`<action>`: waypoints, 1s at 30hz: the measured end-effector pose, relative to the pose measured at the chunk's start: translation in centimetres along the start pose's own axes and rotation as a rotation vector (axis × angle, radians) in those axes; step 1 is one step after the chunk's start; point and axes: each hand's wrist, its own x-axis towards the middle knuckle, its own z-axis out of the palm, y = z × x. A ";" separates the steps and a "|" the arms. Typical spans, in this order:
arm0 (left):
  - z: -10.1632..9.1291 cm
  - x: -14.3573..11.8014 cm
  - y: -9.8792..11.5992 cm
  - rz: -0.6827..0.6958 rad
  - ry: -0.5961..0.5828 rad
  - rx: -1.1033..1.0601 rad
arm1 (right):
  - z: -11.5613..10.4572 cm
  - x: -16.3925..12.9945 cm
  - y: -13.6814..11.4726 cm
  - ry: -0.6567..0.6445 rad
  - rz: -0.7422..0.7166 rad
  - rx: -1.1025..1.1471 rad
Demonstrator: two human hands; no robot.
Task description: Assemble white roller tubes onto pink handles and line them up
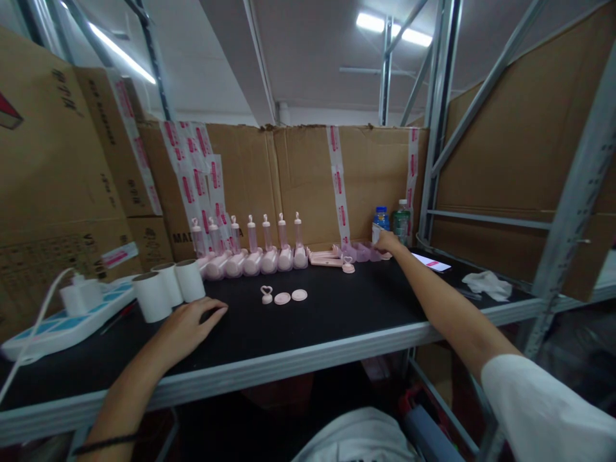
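Observation:
My left hand [195, 321] lies on the black tabletop with its thumb apart from the fingers, holding nothing, close to the white paper rolls. My right hand [386, 242] reaches to the back of the table, at the end of a row of translucent purple cups [362, 252]; its fingertips are too small and hidden to tell what they hold. Left of the cups lie long pink plastic parts [326, 256] and a pink heart-topped piece [348, 264]. Between my hands are another heart-topped piece [266, 295] and two pink discs [282, 298].
Several pink bottle-like assemblies [270, 258] with clear upright tubes line the back left. White rolls [153, 297] and a power strip [72, 327] stand left. Two bottles [400, 222], a phone [433, 262] and crumpled tissue [488, 285] are right. Cardboard walls [303, 186] and metal posts enclose the table.

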 end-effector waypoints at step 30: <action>0.1 0.1 0.0 0.003 0.002 0.009 | -0.8 0.0 -0.2 0.024 0.024 0.037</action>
